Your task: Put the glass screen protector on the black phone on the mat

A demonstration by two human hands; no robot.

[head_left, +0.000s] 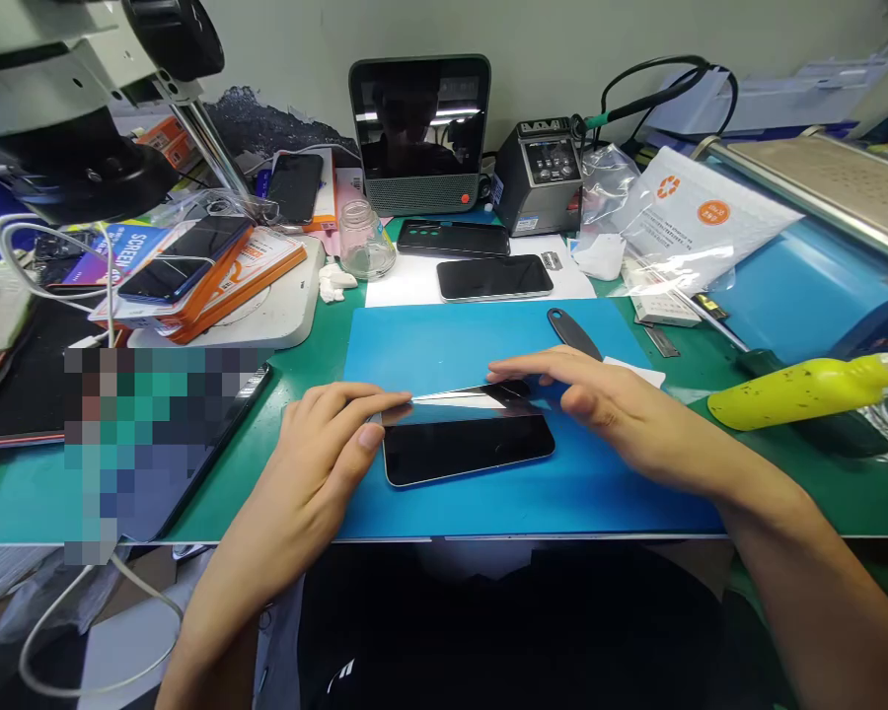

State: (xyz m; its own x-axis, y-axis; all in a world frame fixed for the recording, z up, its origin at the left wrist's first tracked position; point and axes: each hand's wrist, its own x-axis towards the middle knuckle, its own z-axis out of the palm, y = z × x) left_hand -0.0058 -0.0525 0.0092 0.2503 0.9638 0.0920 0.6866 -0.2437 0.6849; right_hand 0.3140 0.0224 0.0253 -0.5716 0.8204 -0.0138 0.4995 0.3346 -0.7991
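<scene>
A phone with a dark screen (468, 452) lies face up on the blue mat (429, 340). Tilted over its far side is a clear, shiny screen protector (455, 400). My left hand (333, 444) pinches the protector's left end between thumb and fingers, close to the phone's left edge. At the far right corner, my right hand (607, 409) has its fingers stretched out and the thumb apart. Its fingertips are at the protector's edge; whether they touch it I cannot tell. Behind the right hand lies a dark-handled tool (573, 332), partly covered.
Two more phones, one silver-edged (495, 278), lie behind the mat. A glass jar (366, 242), a tablet-like display (421, 133) and a soldering station (539, 177) stand at the back. A yellow bottle (791, 392) lies right; stacked boxes (229, 286) and a microscope (74, 148) occupy the left.
</scene>
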